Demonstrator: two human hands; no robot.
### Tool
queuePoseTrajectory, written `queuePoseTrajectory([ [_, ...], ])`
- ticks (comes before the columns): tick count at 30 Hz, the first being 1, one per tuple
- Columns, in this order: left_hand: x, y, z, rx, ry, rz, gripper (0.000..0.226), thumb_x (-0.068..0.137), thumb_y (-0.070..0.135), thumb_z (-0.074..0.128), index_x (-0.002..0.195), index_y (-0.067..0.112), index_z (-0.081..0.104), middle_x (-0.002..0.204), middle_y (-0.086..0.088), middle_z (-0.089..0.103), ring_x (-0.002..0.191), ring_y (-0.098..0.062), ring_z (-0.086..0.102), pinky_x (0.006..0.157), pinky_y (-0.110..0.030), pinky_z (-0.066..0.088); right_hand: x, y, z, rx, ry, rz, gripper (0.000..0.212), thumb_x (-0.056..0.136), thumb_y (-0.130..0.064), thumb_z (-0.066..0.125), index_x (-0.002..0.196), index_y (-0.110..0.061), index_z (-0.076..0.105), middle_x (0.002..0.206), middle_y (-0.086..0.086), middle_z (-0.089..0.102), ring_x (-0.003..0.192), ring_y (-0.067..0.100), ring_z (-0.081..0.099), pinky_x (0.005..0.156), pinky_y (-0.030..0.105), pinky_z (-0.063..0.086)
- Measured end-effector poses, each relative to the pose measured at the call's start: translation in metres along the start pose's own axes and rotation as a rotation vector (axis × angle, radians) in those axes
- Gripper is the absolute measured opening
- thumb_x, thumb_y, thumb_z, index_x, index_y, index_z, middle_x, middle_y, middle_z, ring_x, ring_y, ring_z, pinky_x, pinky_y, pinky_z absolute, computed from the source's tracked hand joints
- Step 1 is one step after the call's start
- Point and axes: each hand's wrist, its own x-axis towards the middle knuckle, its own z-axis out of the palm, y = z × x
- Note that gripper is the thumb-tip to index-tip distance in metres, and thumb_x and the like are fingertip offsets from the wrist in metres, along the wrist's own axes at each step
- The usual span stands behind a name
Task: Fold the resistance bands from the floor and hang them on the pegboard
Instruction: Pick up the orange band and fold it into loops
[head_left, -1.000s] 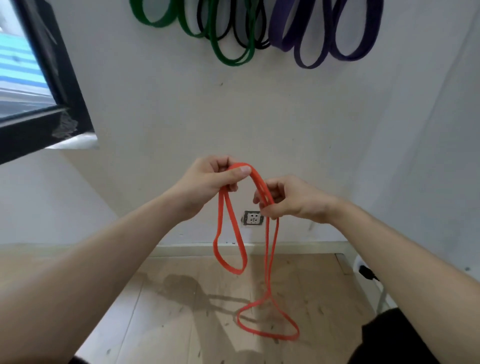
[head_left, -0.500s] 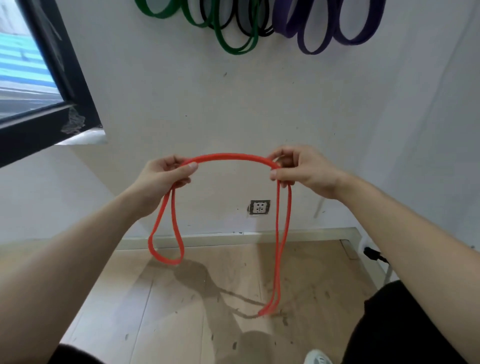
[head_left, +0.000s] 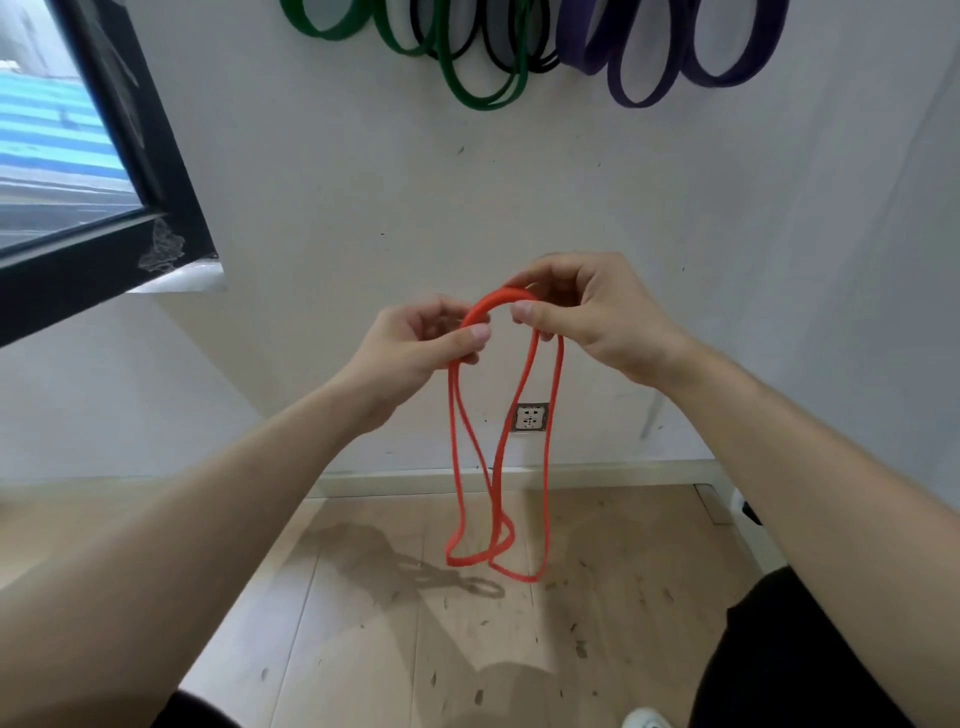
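Note:
A thin orange resistance band (head_left: 555, 441) hangs in front of me, pinched at its top by both hands. My left hand (head_left: 421, 348) grips one side of the short arch, my right hand (head_left: 592, 312) the other, with the two hands close together. Below them two loops of about equal length dangle and cross near the bottom, above the floor. High on the wall hang green bands (head_left: 485, 78), black bands (head_left: 519, 52) and purple bands (head_left: 649, 67); their hooks are cut off by the frame's top edge.
A black-framed window (head_left: 130, 197) juts out at the left. A wall socket (head_left: 531, 417) sits low on the white wall, behind the band. A black plug and cable (head_left: 748, 512) lie at the right skirting. Scuffed wooden floor (head_left: 415, 649) below.
My hands were spread wide apart half a second ago with the band arched between them; now they have come back together, and the two hanging loops are nearly even in length.

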Motion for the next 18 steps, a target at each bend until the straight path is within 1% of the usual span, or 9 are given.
queuePoseTrajectory([
  [1, 0.001, 0.003, 0.004, -0.012, 0.008, 0.019, 0.021, 0.090, 0.018, 0.073, 0.107, 0.006, 0.072, 0.084, 0.000, 0.073, 0.081, -0.017, 0.071, 0.080, -0.025, 0.058, 0.000, 0.000, 0.001, -0.022, -0.018, -0.004, 0.018, 0.090, -0.011, 0.073, 0.108, -0.012, 0.074, 0.083, 0.001, 0.073, 0.072, 0.011, 0.066, 0.071, 0.026, 0.056],
  [3, 0.003, 0.007, 0.010, -0.030, 0.022, 0.046, 0.015, 0.091, 0.017, 0.072, 0.102, 0.008, 0.073, 0.081, 0.001, 0.074, 0.079, -0.017, 0.072, 0.078, -0.025, 0.057, 0.001, -0.001, 0.003, -0.057, -0.050, -0.001, 0.019, 0.090, -0.011, 0.073, 0.109, -0.011, 0.073, 0.086, 0.002, 0.074, 0.076, 0.010, 0.069, 0.072, 0.025, 0.057],
  [6, 0.004, 0.008, 0.014, -0.010, 0.063, 0.087, 0.005, 0.091, 0.015, 0.072, 0.095, 0.012, 0.073, 0.078, 0.001, 0.074, 0.076, -0.016, 0.071, 0.075, -0.023, 0.055, 0.001, 0.002, 0.002, -0.080, -0.091, 0.056, 0.020, 0.089, -0.010, 0.074, 0.108, -0.012, 0.068, 0.086, 0.003, 0.074, 0.078, 0.012, 0.072, 0.072, 0.024, 0.057],
  [10, 0.003, 0.008, 0.012, 0.005, 0.112, 0.102, 0.008, 0.093, 0.016, 0.071, 0.098, 0.010, 0.073, 0.081, -0.001, 0.074, 0.077, -0.017, 0.071, 0.078, -0.026, 0.057, -0.003, 0.007, 0.005, -0.173, -0.192, 0.170, 0.014, 0.090, -0.014, 0.072, 0.103, -0.017, 0.067, 0.088, 0.004, 0.072, 0.078, 0.016, 0.073, 0.062, 0.023, 0.054],
  [12, 0.003, 0.008, 0.008, 0.000, 0.124, 0.089, 0.011, 0.093, 0.017, 0.070, 0.100, 0.009, 0.073, 0.081, -0.003, 0.072, 0.077, -0.018, 0.071, 0.079, -0.028, 0.058, -0.004, 0.008, 0.005, -0.152, -0.196, 0.190, 0.014, 0.091, -0.014, 0.071, 0.104, -0.016, 0.068, 0.089, 0.007, 0.073, 0.079, 0.019, 0.073, 0.064, 0.028, 0.056],
  [14, 0.001, 0.008, 0.004, 0.014, 0.111, 0.068, 0.014, 0.094, 0.018, 0.070, 0.102, 0.007, 0.072, 0.083, -0.004, 0.073, 0.078, -0.018, 0.072, 0.081, -0.029, 0.059, -0.004, 0.006, 0.002, -0.076, -0.156, 0.172, 0.019, 0.091, -0.013, 0.071, 0.109, -0.015, 0.067, 0.089, 0.010, 0.073, 0.078, 0.021, 0.074, 0.064, 0.033, 0.058],
  [15, 0.000, 0.008, 0.002, 0.017, 0.102, 0.056, 0.015, 0.094, 0.019, 0.069, 0.103, 0.007, 0.072, 0.084, -0.005, 0.073, 0.079, -0.018, 0.073, 0.081, -0.029, 0.060, -0.003, 0.005, 0.001, -0.054, -0.136, 0.149, 0.023, 0.091, -0.013, 0.071, 0.114, -0.015, 0.066, 0.088, 0.011, 0.073, 0.077, 0.022, 0.074, 0.064, 0.033, 0.059],
  [18, -0.005, 0.008, 0.001, 0.023, 0.085, 0.034, 0.016, 0.095, 0.019, 0.067, 0.105, 0.008, 0.072, 0.089, -0.006, 0.076, 0.082, -0.018, 0.075, 0.080, -0.029, 0.060, -0.003, 0.001, 0.003, -0.034, -0.101, 0.068, 0.034, 0.094, -0.015, 0.067, 0.128, -0.018, 0.062, 0.088, 0.011, 0.072, 0.075, 0.020, 0.073, 0.063, 0.028, 0.057],
])
